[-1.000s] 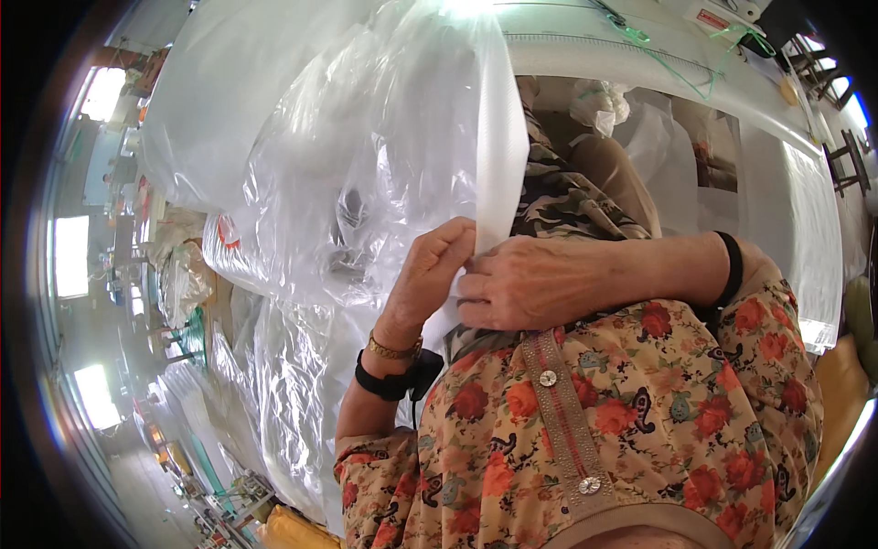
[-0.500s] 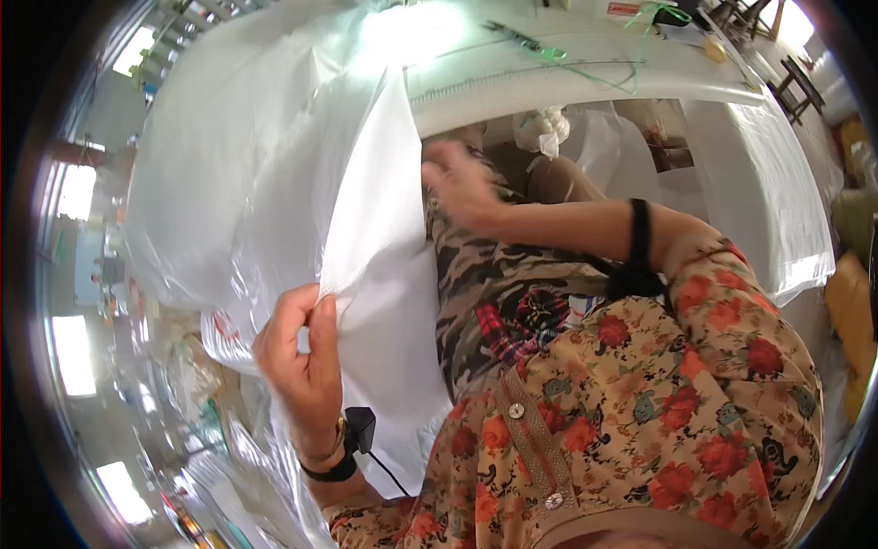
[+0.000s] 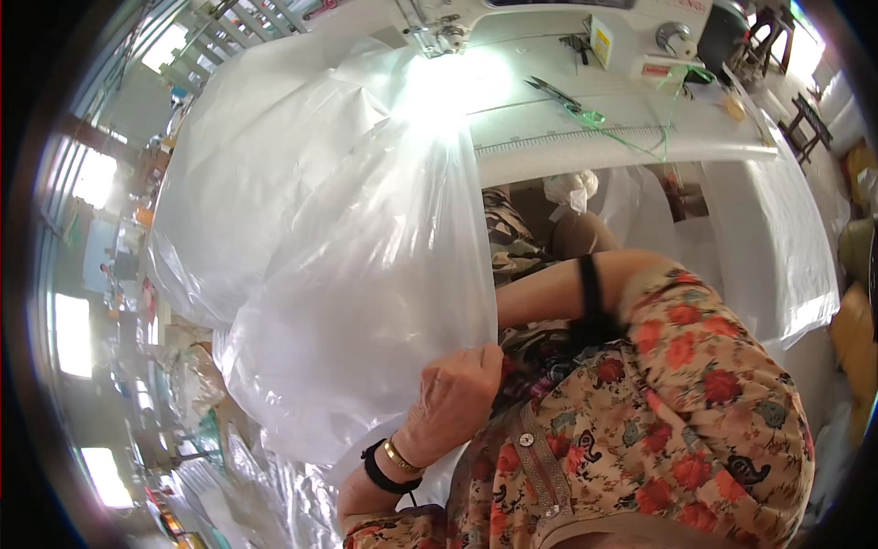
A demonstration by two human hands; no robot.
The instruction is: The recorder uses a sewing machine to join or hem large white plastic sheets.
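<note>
A big clear plastic bag (image 3: 366,302) hangs in front of me, from the sewing table down to my lap. My left hand (image 3: 455,395) is closed on its lower right edge, close to my chest; the wrist wears a gold bangle and a black band. My right forearm (image 3: 540,295), with a black band near the floral sleeve, reaches left and passes behind the plastic. The right hand itself is hidden by the bag.
A white sewing table (image 3: 640,137) with a measuring strip along its front edge lies ahead, and a sewing machine (image 3: 549,18) stands at its back. Scissors (image 3: 558,94) with green thread lie on it. More plastic bags (image 3: 192,384) pile up at the lower left.
The bag has spread wide and now covers my right hand, which was in the open above. My left hand has moved right, toward my chest, still gripping the plastic edge.
</note>
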